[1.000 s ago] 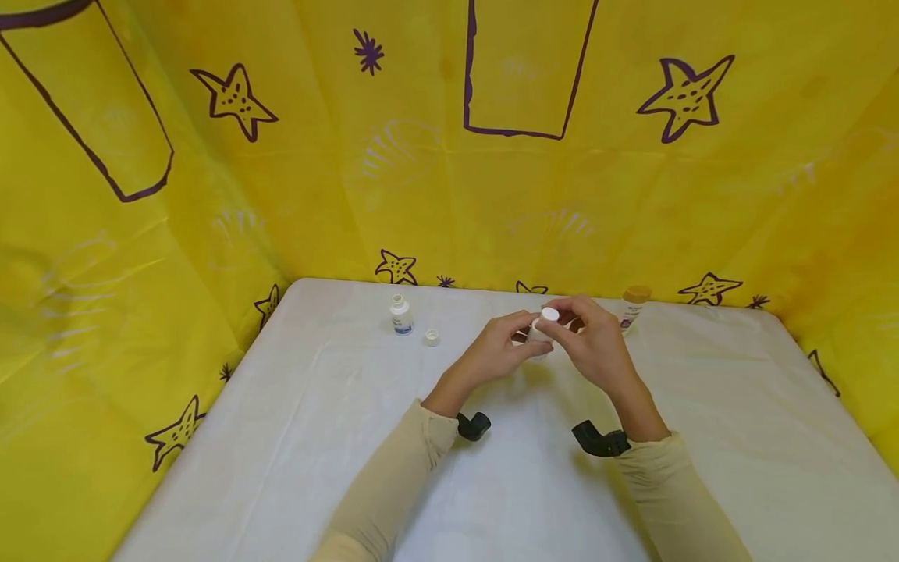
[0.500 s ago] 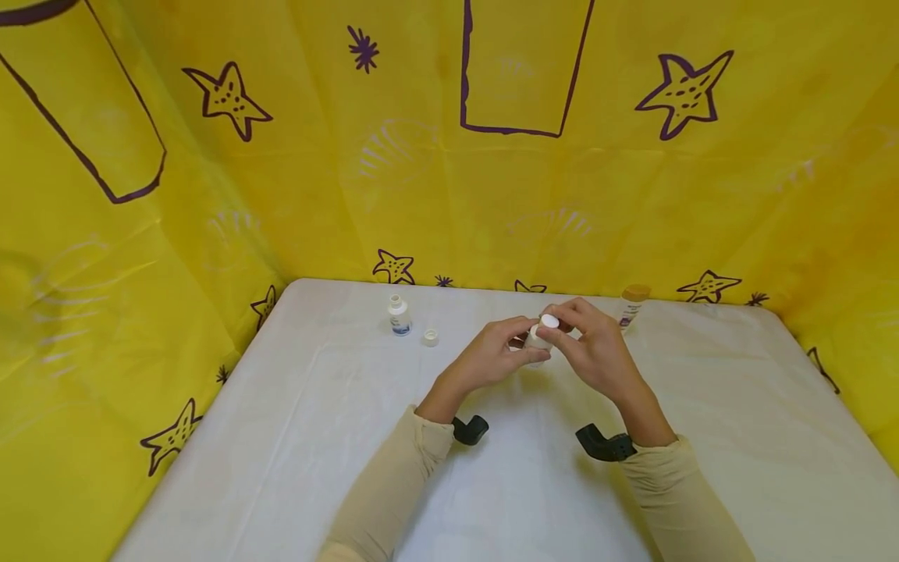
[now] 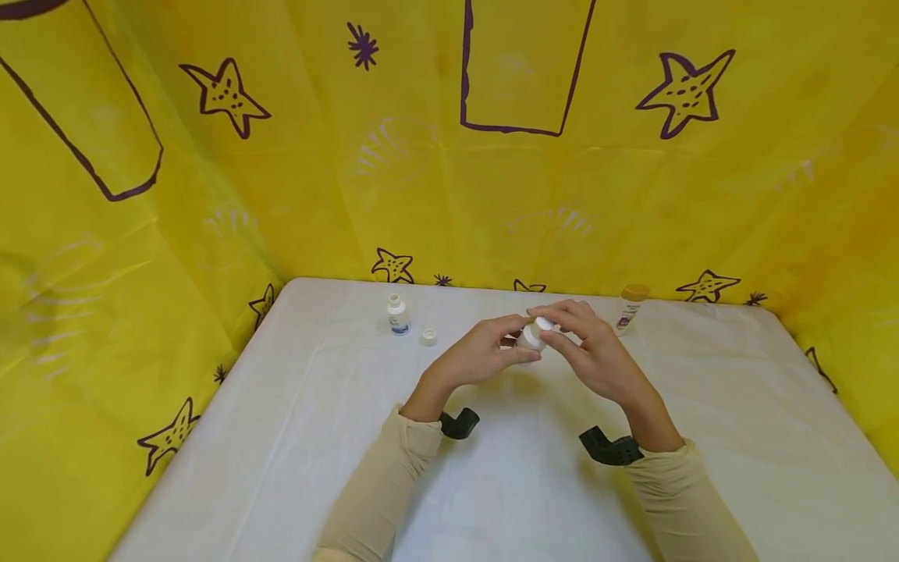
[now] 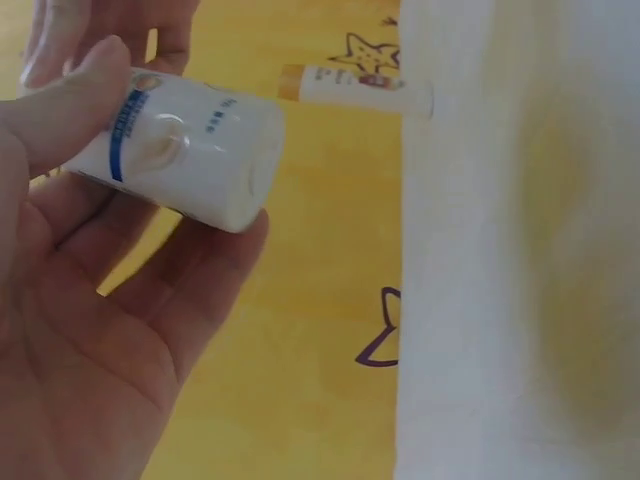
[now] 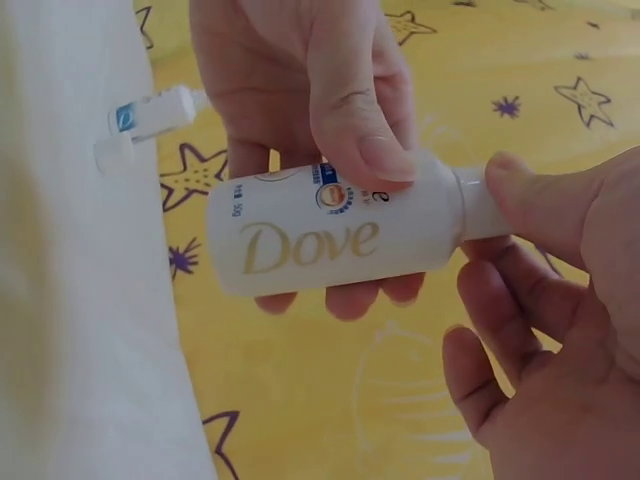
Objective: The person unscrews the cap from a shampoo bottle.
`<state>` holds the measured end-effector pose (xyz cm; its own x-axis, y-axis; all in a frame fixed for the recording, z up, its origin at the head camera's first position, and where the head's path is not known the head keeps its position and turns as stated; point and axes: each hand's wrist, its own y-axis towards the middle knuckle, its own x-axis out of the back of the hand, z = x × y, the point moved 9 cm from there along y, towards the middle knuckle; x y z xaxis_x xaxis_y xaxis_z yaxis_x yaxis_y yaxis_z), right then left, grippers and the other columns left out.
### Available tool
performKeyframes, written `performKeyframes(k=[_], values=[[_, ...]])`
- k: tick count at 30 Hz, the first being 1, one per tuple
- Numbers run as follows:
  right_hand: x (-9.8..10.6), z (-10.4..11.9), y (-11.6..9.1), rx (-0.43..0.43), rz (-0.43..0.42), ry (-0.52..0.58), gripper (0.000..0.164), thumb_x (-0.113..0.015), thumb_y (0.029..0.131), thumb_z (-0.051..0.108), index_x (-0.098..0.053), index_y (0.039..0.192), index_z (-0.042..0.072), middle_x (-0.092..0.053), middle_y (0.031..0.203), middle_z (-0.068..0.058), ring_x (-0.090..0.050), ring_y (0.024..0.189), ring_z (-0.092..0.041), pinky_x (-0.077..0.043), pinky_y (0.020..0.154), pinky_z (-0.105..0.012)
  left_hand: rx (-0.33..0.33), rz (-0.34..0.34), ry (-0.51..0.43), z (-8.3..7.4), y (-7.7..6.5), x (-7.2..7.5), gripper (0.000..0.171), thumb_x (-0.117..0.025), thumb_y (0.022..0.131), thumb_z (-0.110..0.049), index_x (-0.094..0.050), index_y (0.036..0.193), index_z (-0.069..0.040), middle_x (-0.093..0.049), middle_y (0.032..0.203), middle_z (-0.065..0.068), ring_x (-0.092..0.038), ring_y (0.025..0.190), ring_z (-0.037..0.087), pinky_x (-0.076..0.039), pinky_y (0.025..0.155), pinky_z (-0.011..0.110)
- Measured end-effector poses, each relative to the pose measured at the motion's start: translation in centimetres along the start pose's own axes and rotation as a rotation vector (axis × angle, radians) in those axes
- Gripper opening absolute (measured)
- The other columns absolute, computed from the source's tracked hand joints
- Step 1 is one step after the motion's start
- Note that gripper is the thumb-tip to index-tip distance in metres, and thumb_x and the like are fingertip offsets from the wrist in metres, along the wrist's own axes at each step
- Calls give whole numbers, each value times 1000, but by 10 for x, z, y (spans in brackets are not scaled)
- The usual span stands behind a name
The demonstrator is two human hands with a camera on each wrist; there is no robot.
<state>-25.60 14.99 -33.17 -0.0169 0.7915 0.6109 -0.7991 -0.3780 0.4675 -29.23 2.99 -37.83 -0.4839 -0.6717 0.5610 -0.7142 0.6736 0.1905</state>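
Observation:
A small white Dove bottle (image 5: 330, 238) is held above the table, tilted in the head view. My left hand (image 3: 481, 353) grips its body, with the thumb on one side and fingers on the other. On the white cap (image 5: 482, 204) at its neck, my right hand (image 3: 595, 351) pinches with thumb and fingers. The cap sits on the neck. Part of the bottle's body (image 4: 195, 150), with a blue stripe, shows past the left thumb in the left wrist view.
Back left on the white-covered table (image 3: 309, 468) stands an uncapped white bottle (image 3: 398, 318), with a loose white cap (image 3: 429, 337) beside it. Behind the right hand stands a white bottle with an orange cap (image 3: 635, 293). A yellow patterned curtain (image 3: 421, 195) borders the table.
Both hands have shifted slightly left with the Dove bottle, which leans a little differently. The right fingers have moved a little around the cap. The standing bottles stay put.

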Motion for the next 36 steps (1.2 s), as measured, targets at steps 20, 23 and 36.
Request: performKeyframes(k=[20,23,36], values=[[16,-11,-7,-186,-194,-6,26,-85,83,14,-65,99,9,-64,89,-1,-56,83,-13,-46,71,-22,22,-72,16,-14,-5,4,38,-81,88,-33,-71,124,-25,-72,109,-7,-64,94,12,-55,88,20],[16,-8,-7,-150,-196,-15,25,-85,83,11,-66,99,8,-65,88,-1,-54,80,-8,-46,70,-19,24,-74,43,-14,-4,4,38,-81,88,-32,-71,124,-24,-72,108,-8,-63,95,12,-55,88,20],[14,7,-4,8,-106,-41,33,-73,91,3,-71,124,10,-71,110,-4,-54,92,-5,-47,72,-17,51,-60,29,-14,-4,6,39,-79,90,-31,-69,126,-19,-71,106,-4,-66,97,17,-56,87,20]])
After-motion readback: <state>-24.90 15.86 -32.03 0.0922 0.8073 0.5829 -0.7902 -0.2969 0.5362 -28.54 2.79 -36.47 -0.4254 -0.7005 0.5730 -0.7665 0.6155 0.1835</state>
